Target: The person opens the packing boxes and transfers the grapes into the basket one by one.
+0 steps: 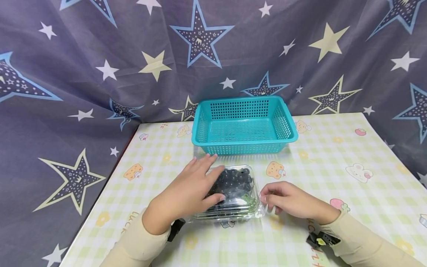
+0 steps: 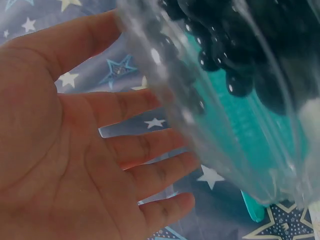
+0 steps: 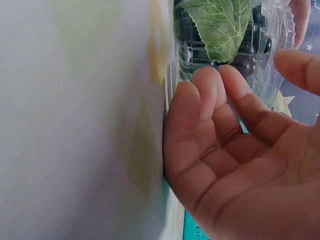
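A clear plastic clamshell box (image 1: 245, 215) with dark grapes (image 1: 235, 181) inside sits on the table in the head view. A green leaf (image 3: 220, 30) shows through its wall in the right wrist view. Over the box's left part lies my left hand (image 1: 186, 189), its fingers extended and its thumb across the lid. In the left wrist view those fingers run up to the clear plastic. My right hand (image 1: 293, 200) is low at the box's right edge, fingers loosely bent and fingertips right by the side wall. Its thumb stands apart from the other fingers.
Behind the box stands a turquoise plastic basket (image 1: 245, 142) with perforated sides. A checked cloth with cartoon prints (image 1: 320, 167) covers the table. A dark curtain with stars (image 1: 240, 44) hangs along the table's back and left sides.
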### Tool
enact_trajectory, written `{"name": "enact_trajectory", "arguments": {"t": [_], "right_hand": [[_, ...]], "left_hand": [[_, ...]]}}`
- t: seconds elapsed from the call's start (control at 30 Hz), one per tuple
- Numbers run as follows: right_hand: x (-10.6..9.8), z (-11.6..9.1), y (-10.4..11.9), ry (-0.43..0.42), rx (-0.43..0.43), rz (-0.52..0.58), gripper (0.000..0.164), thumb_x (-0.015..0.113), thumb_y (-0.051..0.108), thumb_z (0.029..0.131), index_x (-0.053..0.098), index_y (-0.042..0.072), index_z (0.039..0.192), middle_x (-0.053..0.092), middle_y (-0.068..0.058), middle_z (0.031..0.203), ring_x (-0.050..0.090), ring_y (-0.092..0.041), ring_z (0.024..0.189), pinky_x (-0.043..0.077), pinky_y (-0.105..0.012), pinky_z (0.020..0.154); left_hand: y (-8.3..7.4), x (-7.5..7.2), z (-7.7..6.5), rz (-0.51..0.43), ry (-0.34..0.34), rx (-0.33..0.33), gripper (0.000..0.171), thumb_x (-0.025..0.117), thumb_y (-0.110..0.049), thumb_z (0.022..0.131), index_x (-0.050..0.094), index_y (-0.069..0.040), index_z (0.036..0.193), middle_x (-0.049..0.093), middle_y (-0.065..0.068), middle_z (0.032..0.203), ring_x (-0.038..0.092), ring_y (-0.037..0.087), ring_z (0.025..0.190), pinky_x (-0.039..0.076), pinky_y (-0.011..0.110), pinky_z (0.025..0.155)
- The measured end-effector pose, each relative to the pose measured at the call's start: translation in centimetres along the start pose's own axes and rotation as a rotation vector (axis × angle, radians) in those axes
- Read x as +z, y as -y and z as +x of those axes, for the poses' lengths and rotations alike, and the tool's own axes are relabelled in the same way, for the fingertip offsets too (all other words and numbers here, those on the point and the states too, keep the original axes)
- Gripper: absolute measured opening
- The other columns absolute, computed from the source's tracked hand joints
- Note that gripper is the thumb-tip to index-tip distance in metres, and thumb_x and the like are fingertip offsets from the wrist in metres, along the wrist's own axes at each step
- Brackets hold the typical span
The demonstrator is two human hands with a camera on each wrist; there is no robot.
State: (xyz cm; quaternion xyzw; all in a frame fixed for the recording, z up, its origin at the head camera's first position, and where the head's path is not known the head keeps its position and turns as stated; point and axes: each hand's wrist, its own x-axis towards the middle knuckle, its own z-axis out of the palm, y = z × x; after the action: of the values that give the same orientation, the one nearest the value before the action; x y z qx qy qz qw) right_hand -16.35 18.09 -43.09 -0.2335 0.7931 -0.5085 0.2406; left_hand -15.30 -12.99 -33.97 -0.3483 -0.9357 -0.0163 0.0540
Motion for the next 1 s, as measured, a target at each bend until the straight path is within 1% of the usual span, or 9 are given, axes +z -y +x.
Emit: {"name": "enact_trajectory", "arguments": {"t": [0.17, 0.3, 0.4, 0.53, 0.7, 0.83, 1.0], "right_hand": [[0.0, 0.0, 0.1, 0.02, -0.008, 0.008, 0.012, 0.055, 0.014, 0.093, 0.066, 0.012, 0.097, 0.067, -0.016, 0.083, 0.065, -0.034, 0.076, 0.055, -0.041, 0.062], [0.1, 0.1, 0.1, 0.031, -0.027, 0.005, 0.015, 0.053, 0.018, 0.096, 0.066, 0.012, 0.093, 0.065, -0.017, 0.08, 0.063, -0.033, 0.07, 0.055, -0.04, 0.06], [0.2, 0.1, 0.1, 0.048, -0.05, 0.012, 0.02, 0.052, 0.022, 0.097, 0.066, 0.01, 0.088, 0.063, -0.018, 0.074, 0.06, -0.029, 0.063, 0.053, -0.037, 0.057], [0.4, 0.1, 0.1, 0.069, -0.064, 0.039, 0.025, 0.051, 0.022, 0.098, 0.066, 0.009, 0.083, 0.063, -0.017, 0.07, 0.058, -0.022, 0.058, 0.052, -0.036, 0.055], [0.5, 0.1, 0.1, 0.079, -0.041, 0.071, 0.026, 0.051, 0.023, 0.098, 0.066, 0.008, 0.084, 0.065, -0.014, 0.072, 0.06, -0.02, 0.061, 0.054, -0.036, 0.057], [0.5, 0.2, 0.1, 0.088, -0.02, 0.1, 0.027, 0.05, 0.025, 0.098, 0.065, 0.006, 0.085, 0.064, -0.013, 0.074, 0.06, -0.019, 0.064, 0.054, -0.037, 0.058], [0.8, 0.3, 0.0, 0.105, 0.014, 0.181, 0.03, 0.05, 0.025, 0.099, 0.064, 0.001, 0.088, 0.064, -0.012, 0.074, 0.06, -0.015, 0.064, 0.054, -0.038, 0.06]], "left_hand": [[-0.7, 0.1, 0.0, 0.002, 0.035, 0.038, 0.073, 0.052, -0.061, 0.088, 0.036, -0.018, 0.146, 0.025, 0.012, 0.155, 0.021, 0.03, 0.144, 0.017, 0.053, 0.114], [-1.3, 0.4, 0.0, 0.003, 0.062, 0.067, 0.073, 0.051, -0.059, 0.09, 0.035, -0.017, 0.147, 0.026, 0.012, 0.155, 0.019, 0.031, 0.145, 0.018, 0.054, 0.114], [-1.7, 0.6, 0.0, -0.002, 0.071, 0.083, 0.073, 0.051, -0.058, 0.09, 0.035, -0.016, 0.147, 0.028, 0.011, 0.154, 0.021, 0.032, 0.144, 0.018, 0.054, 0.114], [-2.1, 0.9, 0.2, -0.006, 0.08, 0.093, 0.073, 0.052, -0.058, 0.089, 0.036, -0.016, 0.147, 0.029, 0.012, 0.153, 0.024, 0.032, 0.143, 0.018, 0.054, 0.114], [-2.4, 1.2, 0.3, -0.01, 0.089, 0.103, 0.072, 0.052, -0.058, 0.089, 0.037, -0.016, 0.146, 0.032, 0.012, 0.151, 0.027, 0.032, 0.141, 0.021, 0.055, 0.112], [-2.6, 1.5, 0.4, -0.019, 0.081, 0.115, 0.073, 0.054, -0.057, 0.089, 0.037, -0.015, 0.145, 0.033, 0.012, 0.151, 0.029, 0.031, 0.141, 0.023, 0.056, 0.111], [-2.7, 1.6, 0.5, -0.009, 0.07, 0.129, 0.075, 0.058, -0.056, 0.087, 0.037, -0.015, 0.145, 0.032, 0.013, 0.151, 0.028, 0.03, 0.141, 0.024, 0.056, 0.111]]}}
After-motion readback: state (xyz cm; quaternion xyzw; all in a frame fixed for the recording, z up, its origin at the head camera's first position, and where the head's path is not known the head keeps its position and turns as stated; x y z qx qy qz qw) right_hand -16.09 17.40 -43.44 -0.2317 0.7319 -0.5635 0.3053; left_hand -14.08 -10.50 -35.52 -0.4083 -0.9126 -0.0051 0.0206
